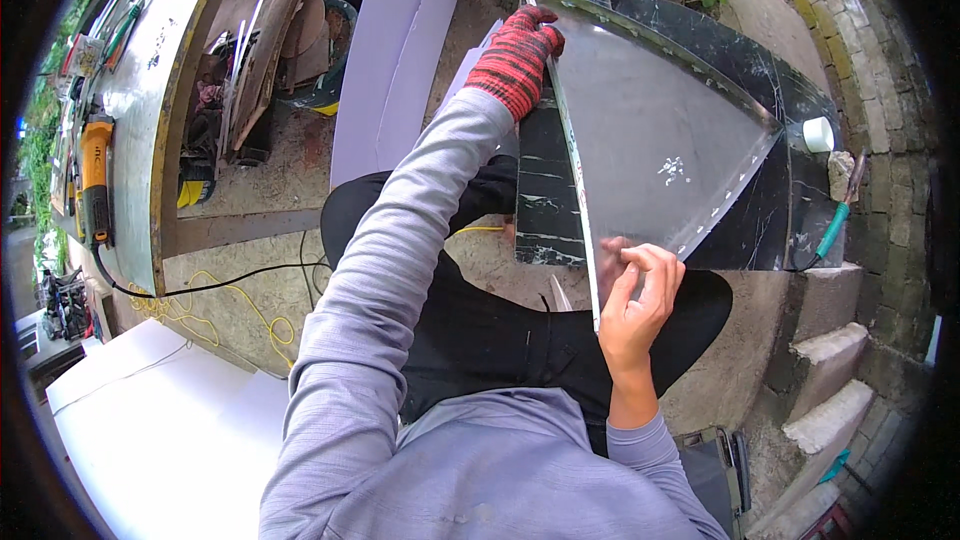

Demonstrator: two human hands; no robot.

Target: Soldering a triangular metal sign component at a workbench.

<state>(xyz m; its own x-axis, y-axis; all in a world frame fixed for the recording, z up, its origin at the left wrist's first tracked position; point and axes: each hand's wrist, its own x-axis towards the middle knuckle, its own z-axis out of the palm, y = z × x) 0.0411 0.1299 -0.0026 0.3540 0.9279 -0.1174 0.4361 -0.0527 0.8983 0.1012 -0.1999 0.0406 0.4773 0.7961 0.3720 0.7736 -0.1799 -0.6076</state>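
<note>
A triangular sheet-metal tray [640, 110] with narrow raised rims lies tilted across a black slab with white veins [550, 190], its near corner reaching over my lap. My left hand [512, 55], in a red-and-black knitted glove, is closed around the tray's long left rim close to the far corner. Bare, my right hand [643, 295] is at the near corner, its fingers bent and drawn toward the thumb just over the metal, which mirrors them. Whatever those fingertips may hold is too small to make out. Whitish specks mark the tray's surface and right rim.
A workbench [150, 90] on the left carries an orange-and-black power tool [96, 180] with its black cord hanging off. White panels [390, 60] stand beyond my left arm. To the right are a white cap [818, 134], a green-handled tool [832, 230] and concrete steps [830, 340].
</note>
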